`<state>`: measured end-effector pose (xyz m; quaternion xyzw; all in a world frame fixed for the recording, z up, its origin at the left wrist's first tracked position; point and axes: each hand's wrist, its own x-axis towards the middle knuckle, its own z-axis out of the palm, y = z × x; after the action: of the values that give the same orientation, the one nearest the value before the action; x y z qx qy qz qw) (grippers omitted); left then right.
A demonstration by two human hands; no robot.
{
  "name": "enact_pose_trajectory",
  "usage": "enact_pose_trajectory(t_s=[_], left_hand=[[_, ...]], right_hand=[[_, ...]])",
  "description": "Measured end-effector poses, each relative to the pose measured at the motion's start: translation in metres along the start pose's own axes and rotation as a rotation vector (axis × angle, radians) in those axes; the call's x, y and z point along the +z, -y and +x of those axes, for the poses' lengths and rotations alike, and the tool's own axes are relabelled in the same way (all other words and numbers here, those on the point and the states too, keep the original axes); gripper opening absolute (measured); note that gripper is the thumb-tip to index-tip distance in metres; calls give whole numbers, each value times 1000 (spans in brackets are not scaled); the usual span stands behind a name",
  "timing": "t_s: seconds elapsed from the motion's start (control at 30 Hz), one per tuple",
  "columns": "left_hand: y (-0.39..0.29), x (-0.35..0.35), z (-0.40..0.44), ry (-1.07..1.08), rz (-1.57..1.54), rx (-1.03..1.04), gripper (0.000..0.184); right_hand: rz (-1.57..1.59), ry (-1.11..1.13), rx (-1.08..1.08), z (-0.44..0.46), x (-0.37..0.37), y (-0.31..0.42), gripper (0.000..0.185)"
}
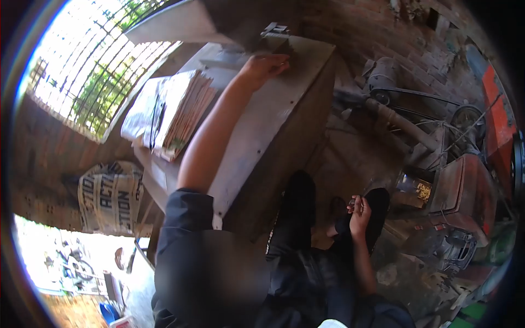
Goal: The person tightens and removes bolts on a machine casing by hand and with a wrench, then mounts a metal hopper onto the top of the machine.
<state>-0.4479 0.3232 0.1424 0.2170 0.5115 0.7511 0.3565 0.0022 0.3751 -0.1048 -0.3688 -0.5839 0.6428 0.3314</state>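
My left hand (266, 68) reaches across the pale metal casing (257, 128), just below a large metal hopper (180, 24). Its fingers are bent together near a small dark block with a metal fitting (276, 34) at the casing's far end. Whatever is under those fingers is hidden. Low on the right, beside my dark-clothed knee, my right hand (359, 214) is closed with the fingers curled in. A small dark spot shows at its fingertips, too small to name.
A stack of papers (169, 112) lies on the casing's left side. A printed sack (109, 197) is behind it, near the barred window (104, 71). On the right stand a motor (383, 76) with a belt and pulley (467, 117), and a reddish metal machine (462, 191).
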Motion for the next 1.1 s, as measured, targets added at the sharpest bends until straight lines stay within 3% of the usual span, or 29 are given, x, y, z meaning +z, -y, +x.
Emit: enact_pose_trajectory(t_s=[0.1,0.13,0.2,0.3,0.37,0.43,0.5,0.63,0.73,0.77,0.83,0.93,0.97,1.1], left_hand=[[-7,-35,-39,132,757,126,16],[-13,-40,-59,108,753,120,16],[-30,-35,-99,281,1664,79,14],[-20,-48,-127,238,1859,59,18],[-26,-56,-126,446,2089,118,11],[-25,-63,-130,321,1916,16,9],[-22,-71,-133,292,1807,67,9],[-25,-54,-142,212,2054,129,19],[-23,-51,-147,77,2025,109,19],[-23,-54,-147,137,2121,185,16],[-23,-58,-149,172,2007,191,11],[-15,-65,-144,80,1937,111,11],[-14,-70,-145,132,1945,167,35],[-12,-71,-150,141,1922,296,31]], right_hand=[[-51,71,54,-21,-3,-11,25],[-43,110,38,-28,-4,-17,25],[-52,180,42,-45,-9,-28,24],[-83,281,46,-58,-19,-51,23],[-110,324,78,-66,-26,-62,24],[-124,350,82,-63,-26,-60,24],[-144,378,103,-65,-20,-48,24],[-78,369,173,-77,-11,-37,24],[-134,371,66,-95,-13,-44,23],[-105,376,62,-103,-13,-48,23],[-70,362,68,-119,-13,-51,23],[-276,323,-61,-133,-16,-41,23],[-230,325,7,-134,-15,-36,23],[-225,314,70,-128,-18,-43,24]])
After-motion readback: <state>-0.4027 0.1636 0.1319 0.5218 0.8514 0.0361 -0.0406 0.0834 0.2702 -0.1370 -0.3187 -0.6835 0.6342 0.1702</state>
